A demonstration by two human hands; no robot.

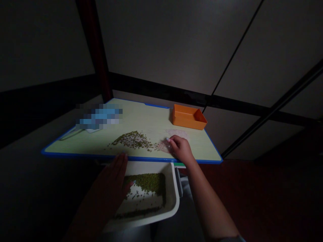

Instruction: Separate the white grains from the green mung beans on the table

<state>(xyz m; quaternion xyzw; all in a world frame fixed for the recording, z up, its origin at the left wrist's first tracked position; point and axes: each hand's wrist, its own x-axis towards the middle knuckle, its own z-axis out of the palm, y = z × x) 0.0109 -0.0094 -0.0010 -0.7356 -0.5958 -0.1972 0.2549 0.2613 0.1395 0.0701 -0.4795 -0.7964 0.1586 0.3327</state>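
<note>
On the pale table [148, 117] lies a loose pile of small green-brown grains [132, 139], some strewn to the right. My right hand [180, 147] is closed in a pinch beside those strays, at a thin, crinkled sheet of clear plastic [181, 133]. What sits between its fingertips is too small to make out. My left hand [118, 171] is in shadow, fingers stretched out at the table's front edge, above a white bin [174, 201]. More green grains [151, 182] lie in this bin, mostly along its far side.
An orange open box [189, 122] stands at the table's back right. A blurred blue item [101, 116] lies on the left, with a cord-like strip near it. Blue edging [83, 155] runs round the table. Behind is a panelled wall [161, 43].
</note>
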